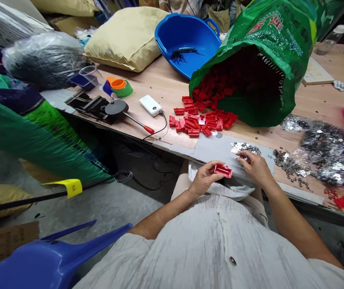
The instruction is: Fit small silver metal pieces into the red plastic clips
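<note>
My left hand (203, 178) grips a red plastic housing (223, 171) by its left end, above my lap, its hollow side facing up. To the right, my right hand (251, 163) hovers at the table edge with thumb and forefinger close together; whatever is between them is too small to make out. Just behind those fingers, a pile of small silvery metal pieces (245, 149) lies on a grey sheet (211, 147). Several more red housings (193, 123) are heaped at the mouth of a green sack (295, 60), which holds many others.
Darker small metal parts (289, 162) and plastic bags of metal pieces (325, 148) lie right. A blue basin (187, 40), beige sack (126, 38), white power bank (150, 105) and hand press (100, 108) stand left and behind. A blue chair (39, 261) is lower left.
</note>
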A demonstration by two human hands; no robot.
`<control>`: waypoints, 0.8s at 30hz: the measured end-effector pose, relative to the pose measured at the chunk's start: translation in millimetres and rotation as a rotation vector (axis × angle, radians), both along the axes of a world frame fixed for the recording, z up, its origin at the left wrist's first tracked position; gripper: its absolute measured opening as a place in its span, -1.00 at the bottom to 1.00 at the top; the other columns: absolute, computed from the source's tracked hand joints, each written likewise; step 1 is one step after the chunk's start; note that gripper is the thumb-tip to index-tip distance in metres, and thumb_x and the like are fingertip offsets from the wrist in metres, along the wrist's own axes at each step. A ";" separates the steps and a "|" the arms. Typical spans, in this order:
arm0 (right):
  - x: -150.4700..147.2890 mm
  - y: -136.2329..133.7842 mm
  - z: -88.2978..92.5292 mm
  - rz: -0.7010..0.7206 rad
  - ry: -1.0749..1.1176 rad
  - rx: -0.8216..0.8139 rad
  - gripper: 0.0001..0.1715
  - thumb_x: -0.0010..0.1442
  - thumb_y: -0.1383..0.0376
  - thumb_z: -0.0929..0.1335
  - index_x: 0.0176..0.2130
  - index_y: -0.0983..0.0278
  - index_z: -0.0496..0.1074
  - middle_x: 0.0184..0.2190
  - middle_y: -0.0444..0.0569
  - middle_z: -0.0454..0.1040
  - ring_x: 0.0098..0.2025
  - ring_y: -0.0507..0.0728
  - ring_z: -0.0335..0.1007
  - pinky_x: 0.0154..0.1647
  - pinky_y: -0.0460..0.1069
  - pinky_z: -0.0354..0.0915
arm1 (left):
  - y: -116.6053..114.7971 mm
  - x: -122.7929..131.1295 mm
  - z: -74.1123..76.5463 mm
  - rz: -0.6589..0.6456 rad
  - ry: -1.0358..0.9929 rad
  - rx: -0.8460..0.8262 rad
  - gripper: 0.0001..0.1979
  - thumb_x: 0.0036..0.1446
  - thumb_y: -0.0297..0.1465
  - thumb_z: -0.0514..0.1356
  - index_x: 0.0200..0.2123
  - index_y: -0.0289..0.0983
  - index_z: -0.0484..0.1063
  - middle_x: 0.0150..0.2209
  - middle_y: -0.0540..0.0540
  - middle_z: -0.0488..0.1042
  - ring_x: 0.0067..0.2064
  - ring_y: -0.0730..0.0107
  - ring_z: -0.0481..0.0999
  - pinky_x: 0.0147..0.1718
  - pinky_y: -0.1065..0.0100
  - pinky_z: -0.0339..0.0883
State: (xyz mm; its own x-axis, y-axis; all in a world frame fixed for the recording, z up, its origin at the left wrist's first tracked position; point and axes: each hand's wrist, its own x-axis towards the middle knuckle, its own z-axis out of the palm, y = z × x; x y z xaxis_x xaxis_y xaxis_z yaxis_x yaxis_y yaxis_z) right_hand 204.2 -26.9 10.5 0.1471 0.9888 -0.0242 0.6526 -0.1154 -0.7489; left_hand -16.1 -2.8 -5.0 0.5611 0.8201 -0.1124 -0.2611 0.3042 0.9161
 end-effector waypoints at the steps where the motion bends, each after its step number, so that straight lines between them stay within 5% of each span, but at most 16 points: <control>1: 2.1 7.3 -2.7 -0.014 -0.133 0.039 -0.76 0.25 0.18 0.30 -0.13 0.19 0.48 -0.18 0.04 0.53 -0.23 0.19 0.41 -0.20 0.09 0.25 | 0.4 -0.3 1.2 0.008 -0.002 -0.014 -0.55 -0.01 -0.32 0.39 -0.02 -0.27 0.49 -0.21 -0.11 0.56 -0.18 0.35 0.54 -0.11 0.33 0.38; 5: 3.3 28.9 -14.0 0.011 -0.380 0.107 -0.79 0.27 0.26 0.27 -0.17 0.19 0.49 -0.17 0.05 0.53 -0.15 0.23 0.41 -0.15 0.09 0.25 | 2.0 -1.4 3.0 0.048 -0.001 -0.051 -0.48 0.01 -0.35 0.37 0.08 -0.25 0.44 -0.18 -0.11 0.56 -0.14 0.36 0.55 -0.05 0.30 0.38; 13: 0.7 40.5 -15.6 0.008 -0.486 0.084 -0.85 0.26 0.26 0.27 -0.29 0.19 0.43 -0.25 0.04 0.51 -0.23 0.21 0.39 -0.28 0.06 0.21 | 3.1 0.1 3.0 0.054 -0.049 -0.138 -0.45 -0.01 -0.38 0.39 0.09 -0.27 0.42 -0.20 -0.10 0.56 -0.16 0.35 0.57 -0.06 0.28 0.43; 20: 9.7 29.9 -5.3 -0.070 -0.143 0.078 -0.86 0.25 0.17 0.28 -0.26 0.18 0.35 -0.37 -0.03 0.49 -0.36 0.16 0.36 -0.33 0.03 0.20 | 6.9 4.1 3.5 0.087 -0.132 -0.169 -0.43 0.00 -0.34 0.38 0.10 -0.26 0.36 -0.26 -0.07 0.54 -0.22 0.34 0.59 -0.15 0.24 0.48; 24: 5.6 14.0 6.4 0.012 0.117 0.066 -0.82 0.24 0.13 0.31 -0.24 0.19 0.37 -0.30 -0.06 0.49 -0.33 0.11 0.35 -0.31 0.00 0.23 | 9.9 6.2 5.7 0.113 -0.149 -0.177 -0.50 -0.02 -0.34 0.40 0.01 -0.25 0.39 -0.24 -0.06 0.52 -0.22 0.36 0.57 -0.19 0.27 0.48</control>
State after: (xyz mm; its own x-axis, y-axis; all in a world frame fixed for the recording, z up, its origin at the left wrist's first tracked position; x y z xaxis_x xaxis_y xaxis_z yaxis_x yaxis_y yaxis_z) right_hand 209.8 -12.8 16.8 0.1357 0.9904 0.0244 0.5617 -0.0566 -0.8254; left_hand -9.9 7.0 0.8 0.4879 0.8535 -0.1829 -0.4309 0.4178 0.7999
